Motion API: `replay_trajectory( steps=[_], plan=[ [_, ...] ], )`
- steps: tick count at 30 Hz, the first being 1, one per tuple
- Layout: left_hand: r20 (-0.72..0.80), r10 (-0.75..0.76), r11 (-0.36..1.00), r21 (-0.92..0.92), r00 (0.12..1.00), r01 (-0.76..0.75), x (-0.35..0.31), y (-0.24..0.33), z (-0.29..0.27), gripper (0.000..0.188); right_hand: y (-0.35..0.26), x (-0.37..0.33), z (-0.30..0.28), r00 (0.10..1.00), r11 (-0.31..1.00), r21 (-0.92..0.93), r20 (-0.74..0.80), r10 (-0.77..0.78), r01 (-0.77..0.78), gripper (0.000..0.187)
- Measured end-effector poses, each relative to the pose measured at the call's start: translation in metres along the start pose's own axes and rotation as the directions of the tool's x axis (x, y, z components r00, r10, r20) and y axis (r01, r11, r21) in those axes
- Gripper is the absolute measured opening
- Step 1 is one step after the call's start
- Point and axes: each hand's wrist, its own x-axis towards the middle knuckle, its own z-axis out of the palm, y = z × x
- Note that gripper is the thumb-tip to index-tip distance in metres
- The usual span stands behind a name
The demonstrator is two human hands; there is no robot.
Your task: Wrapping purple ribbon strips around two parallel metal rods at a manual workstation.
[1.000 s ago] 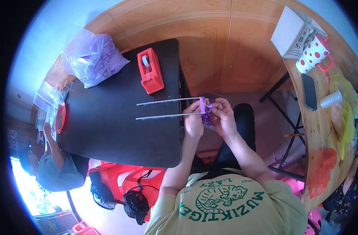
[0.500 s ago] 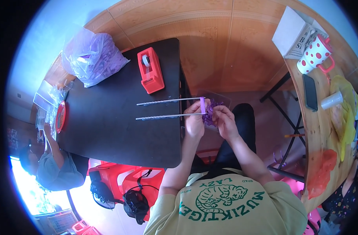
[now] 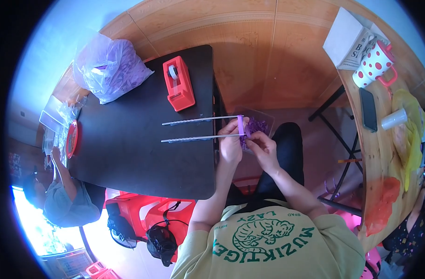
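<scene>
Two thin parallel metal rods (image 3: 198, 119) reach leftward over the dark table's edge, with a purple strip (image 3: 241, 125) spanning their right ends. My left hand (image 3: 231, 146) is closed around this right end; the exact grip is partly hidden. Close beside it, my right hand (image 3: 265, 151) has its fingertips pinched together at a small purple piece (image 3: 248, 137) by the strip's lower end. Behind my fingers, loose purple pieces (image 3: 258, 124) lie in a clear container (image 3: 271, 117) near my lap, partly covered by my hands.
On the dark table (image 3: 143, 153) stand a red tape dispenser (image 3: 180, 86) and a plastic bag of purple pieces (image 3: 112, 69). At right, a wooden table (image 3: 375, 153) carries a dotted tumbler (image 3: 372, 65) and a phone (image 3: 368, 109). Another person (image 3: 71, 200) sits at far left.
My right hand has shifted left and slightly down from over the loose purple pieces to the strip's lower end. The left hand and the rods look unmoved.
</scene>
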Motion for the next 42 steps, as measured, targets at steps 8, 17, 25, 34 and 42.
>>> replay_trajectory(
  steps=[8, 17, 25, 34, 42],
  plan=[
    [-0.001, -0.044, 0.998, -0.037, 0.999, 0.044, -0.001, 0.006, 0.005, 0.017, -0.021, 0.025, -0.005, 0.996, 0.963, 0.27, -0.083, 0.02, 0.003, 0.021],
    [0.003, -0.041, 0.996, -0.075, 0.999, 0.041, -0.001, 0.006, 0.006, 0.019, -0.024, 0.035, -0.006, 0.951, 0.673, 0.673, 0.192, 0.242, -0.307, 0.029],
    [-0.026, -0.012, 0.998, -0.054, 1.0, 0.011, 0.001, 0.004, 0.01, 0.019, -0.025, 0.036, -0.006, 0.93, 0.359, 0.858, 0.322, 0.179, -0.366, 0.033],
    [0.078, -0.135, 0.977, -0.155, 0.988, 0.146, -0.003, 0.011, 0.007, 0.018, -0.012, 0.032, -0.006, 0.917, 0.363, 0.844, 0.338, 0.21, -0.395, 0.024],
    [0.01, -0.081, 0.99, -0.111, 0.997, 0.082, -0.004, 0.005, 0.005, 0.019, -0.029, 0.016, -0.004, 0.984, 0.984, 0.154, -0.166, -0.063, 0.089, 0.02]
  ],
)
